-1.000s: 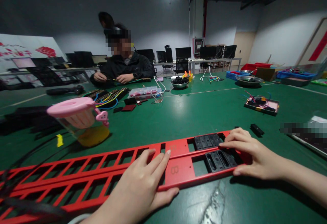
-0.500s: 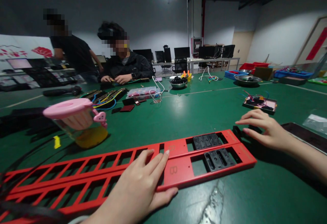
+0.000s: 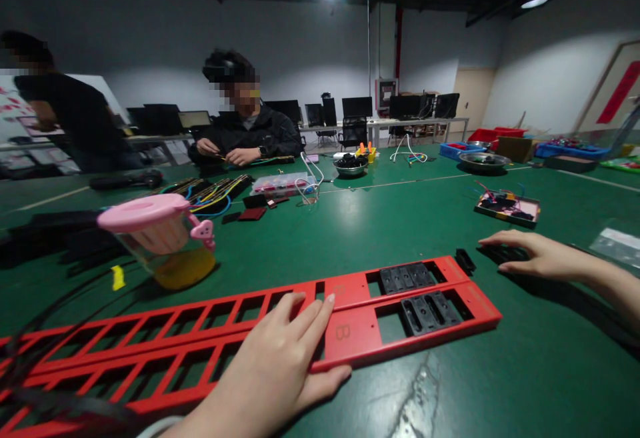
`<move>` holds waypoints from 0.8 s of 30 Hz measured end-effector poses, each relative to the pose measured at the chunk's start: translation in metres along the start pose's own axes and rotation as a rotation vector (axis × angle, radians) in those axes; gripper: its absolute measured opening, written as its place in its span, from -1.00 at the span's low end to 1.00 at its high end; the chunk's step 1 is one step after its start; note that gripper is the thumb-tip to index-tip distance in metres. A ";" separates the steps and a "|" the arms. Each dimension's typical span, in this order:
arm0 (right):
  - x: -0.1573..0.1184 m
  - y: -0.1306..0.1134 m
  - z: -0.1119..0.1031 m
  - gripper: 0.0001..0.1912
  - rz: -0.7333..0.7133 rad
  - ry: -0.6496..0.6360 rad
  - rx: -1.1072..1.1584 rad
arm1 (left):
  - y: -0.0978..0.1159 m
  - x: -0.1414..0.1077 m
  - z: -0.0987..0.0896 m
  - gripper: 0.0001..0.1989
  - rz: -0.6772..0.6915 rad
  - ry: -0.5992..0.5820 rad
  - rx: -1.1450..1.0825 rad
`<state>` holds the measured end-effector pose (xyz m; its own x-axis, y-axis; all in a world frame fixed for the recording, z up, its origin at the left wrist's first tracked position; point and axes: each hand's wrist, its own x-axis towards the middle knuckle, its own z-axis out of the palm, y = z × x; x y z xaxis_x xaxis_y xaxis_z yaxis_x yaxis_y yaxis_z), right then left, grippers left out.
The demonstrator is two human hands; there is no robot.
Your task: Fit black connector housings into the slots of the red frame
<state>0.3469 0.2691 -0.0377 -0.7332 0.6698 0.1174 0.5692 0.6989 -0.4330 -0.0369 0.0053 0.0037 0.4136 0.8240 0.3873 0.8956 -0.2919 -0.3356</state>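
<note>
Two long red slotted frames [image 3: 357,341] lie side by side on the green table. My left hand [image 3: 285,351] rests on them, fingers spread on top and thumb along the near edge. Toward their right end, one black ribbed block [image 3: 406,278] sits in the far frame and another black block [image 3: 430,313] in the near one. A small black piece [image 3: 465,261] lies just beyond the right end. My right hand [image 3: 543,255] is right of that piece, fingers apart, over dark items partly hidden beneath it.
A pink-lidded jug [image 3: 165,241] with yellow liquid stands at the left, near black cables. Farther back are a parts box [image 3: 283,185], a metal bowl [image 3: 350,166] and a small tray [image 3: 507,208] of wires. A person [image 3: 245,125] sits across the table; another stands at far left.
My right hand has moved right, away from the small black piece, which now lies uncovered. My left hand stays on the red frames. The standing person has shifted left.
</note>
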 end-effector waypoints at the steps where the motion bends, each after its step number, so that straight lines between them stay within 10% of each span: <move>1: 0.001 -0.003 0.000 -0.40 -0.006 -0.007 -0.006 | 0.000 0.000 0.000 -0.38 0.001 -0.004 0.004; 19: 0.010 -0.077 0.016 -0.60 -0.260 0.420 -0.099 | 0.000 0.001 0.002 -0.36 0.010 -0.010 0.013; 24: -0.003 -0.112 0.016 -0.59 -0.379 0.273 0.057 | 0.002 0.000 0.000 -0.34 -0.002 -0.027 0.027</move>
<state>0.2795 0.1845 -0.0038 -0.7565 0.4167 0.5040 0.2533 0.8972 -0.3617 -0.0353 0.0047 0.0032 0.4071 0.8375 0.3646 0.8915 -0.2776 -0.3579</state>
